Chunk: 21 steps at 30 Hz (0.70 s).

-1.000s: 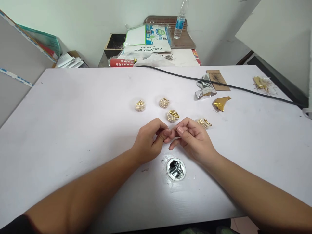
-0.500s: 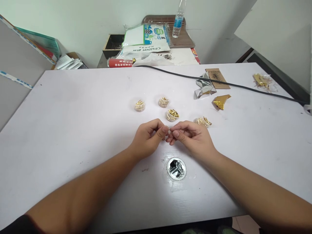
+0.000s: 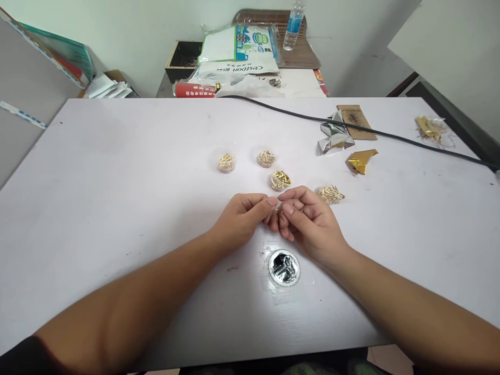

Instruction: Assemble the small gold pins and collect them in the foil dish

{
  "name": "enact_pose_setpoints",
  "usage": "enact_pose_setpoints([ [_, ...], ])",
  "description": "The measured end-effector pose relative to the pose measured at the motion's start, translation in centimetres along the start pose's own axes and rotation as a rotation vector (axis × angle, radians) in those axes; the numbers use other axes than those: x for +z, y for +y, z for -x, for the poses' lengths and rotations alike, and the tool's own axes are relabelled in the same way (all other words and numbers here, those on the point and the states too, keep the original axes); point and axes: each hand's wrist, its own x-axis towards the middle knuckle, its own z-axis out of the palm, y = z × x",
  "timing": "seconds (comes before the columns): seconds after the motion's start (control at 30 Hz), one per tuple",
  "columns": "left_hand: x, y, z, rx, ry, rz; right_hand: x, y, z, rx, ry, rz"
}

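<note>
Above the middle of the table my left hand (image 3: 250, 216) is closed, its thumb pressed against the forefinger. A tiny gold pin (image 3: 276, 211) shows at those fingertips. My right hand (image 3: 308, 219) meets it there, forefinger raised, thumb bent over the curled fingers; what it pinches is too small to make out. Just beyond the hands sits a small clear cup (image 3: 280, 181) full of short gold pins. Another heap of gold pins (image 3: 330, 194) lies beside my right knuckles. Nearer to me, a round, shiny silver-rimmed dish (image 3: 284, 267) holds dark metallic pieces.
Two more cups of gold pins, a left one (image 3: 226, 163) and a right one (image 3: 266, 159), stand farther back. A black cable (image 3: 304, 115) crosses the rear. Silver foil (image 3: 336, 143), gold foil (image 3: 362, 161) and brown card (image 3: 357, 123) lie right. A water bottle (image 3: 294, 26) stands behind.
My right forefinger has lifted away from its thumb, and the fingers of both hands have shifted slightly around the tiny pin. The view has tilted a little; the cups stay in place.
</note>
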Motion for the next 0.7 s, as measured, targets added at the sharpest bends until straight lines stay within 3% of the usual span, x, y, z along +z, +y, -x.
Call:
enact_pose_setpoints([
  [0.5,0.23,0.05,-0.15,0.004,-0.032,-0.038,0.23,0.31,0.08,-0.07,0.053,0.083],
  [0.7,0.36,0.21,0.02,0.116,0.015,-0.193,0.27,0.55,0.17,-0.1,0.08,0.121],
])
